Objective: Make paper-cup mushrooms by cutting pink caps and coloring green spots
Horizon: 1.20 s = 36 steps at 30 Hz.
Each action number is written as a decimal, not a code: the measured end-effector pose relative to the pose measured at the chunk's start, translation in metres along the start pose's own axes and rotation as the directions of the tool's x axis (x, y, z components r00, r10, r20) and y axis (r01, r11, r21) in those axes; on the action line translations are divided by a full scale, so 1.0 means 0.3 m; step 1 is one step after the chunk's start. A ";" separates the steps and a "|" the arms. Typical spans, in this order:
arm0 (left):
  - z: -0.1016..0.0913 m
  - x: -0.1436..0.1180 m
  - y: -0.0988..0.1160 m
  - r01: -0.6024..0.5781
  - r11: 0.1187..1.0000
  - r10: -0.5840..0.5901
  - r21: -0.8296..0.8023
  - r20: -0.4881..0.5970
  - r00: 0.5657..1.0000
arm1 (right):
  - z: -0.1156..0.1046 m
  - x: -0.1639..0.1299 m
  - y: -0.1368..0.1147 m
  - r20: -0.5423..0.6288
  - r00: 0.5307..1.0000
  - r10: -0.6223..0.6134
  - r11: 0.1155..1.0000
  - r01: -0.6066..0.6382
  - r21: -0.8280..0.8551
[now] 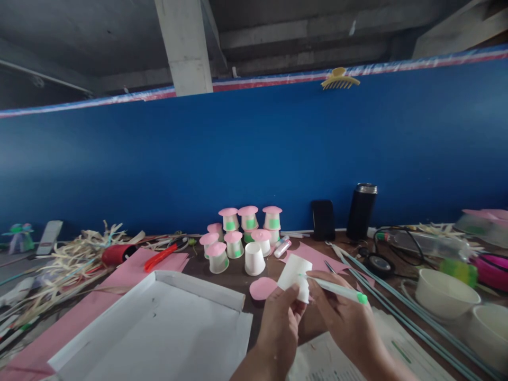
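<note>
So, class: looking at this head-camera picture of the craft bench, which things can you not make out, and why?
- Pen tip, head view: hidden behind the white paper cup.
- Left hand palm: turned away; wrist cut off by the bottom edge.
- Right hand forearm: cut off by the bottom edge.
- Printed sheet: text too small and blurred.
- White bowl: cut by the right edge.

Beyond the fingertips: cluster of pink-capped cups (241, 233) with green patches, upside down on the table (222, 267); one plain white cup (254, 259) nearest the fingers, uncapped. Pink paper disc (262, 288) lies just left of the fingers. White shallow box lid (166, 317) further left, over pink paper sheets (130, 272). Red-handled cutter (160, 257) on the pink sheet. Right of the fingers: long grey rods (397, 307), two white bowls (446, 299). Far behind: black flask (362, 210), black phone (323, 219) against blue wall (254, 153).
</note>
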<state>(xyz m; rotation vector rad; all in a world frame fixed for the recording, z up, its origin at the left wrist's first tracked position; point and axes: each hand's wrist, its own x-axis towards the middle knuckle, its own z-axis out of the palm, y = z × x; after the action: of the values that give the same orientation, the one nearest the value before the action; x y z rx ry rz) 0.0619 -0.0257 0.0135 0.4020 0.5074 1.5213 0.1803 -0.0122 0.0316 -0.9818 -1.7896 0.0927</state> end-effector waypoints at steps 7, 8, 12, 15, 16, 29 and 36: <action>-0.001 0.001 0.009 0.013 1.000 -0.013 -0.007 0.002 1.000 | 0.001 0.004 -0.005 0.007 1.000 0.025 1.000 -0.025 0.009; 0.000 0.000 0.010 0.016 1.000 -0.017 -0.016 -0.005 1.000 | 0.001 0.004 -0.006 0.006 1.000 0.030 1.000 -0.030 0.011; 0.001 0.001 0.012 0.032 0.999 -0.034 -0.038 -0.039 0.999 | -0.003 0.001 -0.009 0.007 0.999 0.041 0.999 -0.041 0.010; 0.000 0.004 0.010 0.045 0.997 -0.048 -0.056 -0.052 0.998 | -0.004 0.000 -0.010 0.000 0.999 0.041 0.999 -0.041 0.010; 0.000 0.005 0.009 0.050 0.997 -0.054 -0.066 -0.057 0.997 | -0.004 -0.001 -0.010 -0.002 0.999 0.042 0.999 -0.042 0.010; 0.013 -0.001 0.022 0.069 0.992 -0.081 -0.108 -0.115 0.990 | -0.002 -0.001 -0.001 0.009 0.999 0.053 0.999 -0.053 0.005; 0.002 0.013 0.033 0.034 0.994 -0.053 -0.105 -0.185 0.981 | -0.004 0.006 0.019 0.039 0.994 0.102 0.995 -0.102 -0.003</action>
<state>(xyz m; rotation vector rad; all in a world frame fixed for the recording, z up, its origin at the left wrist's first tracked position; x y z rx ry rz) 0.0538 -0.0217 0.0191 0.1685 0.5798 1.5433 0.1844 -0.0076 0.0307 -1.0791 -1.7749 0.1757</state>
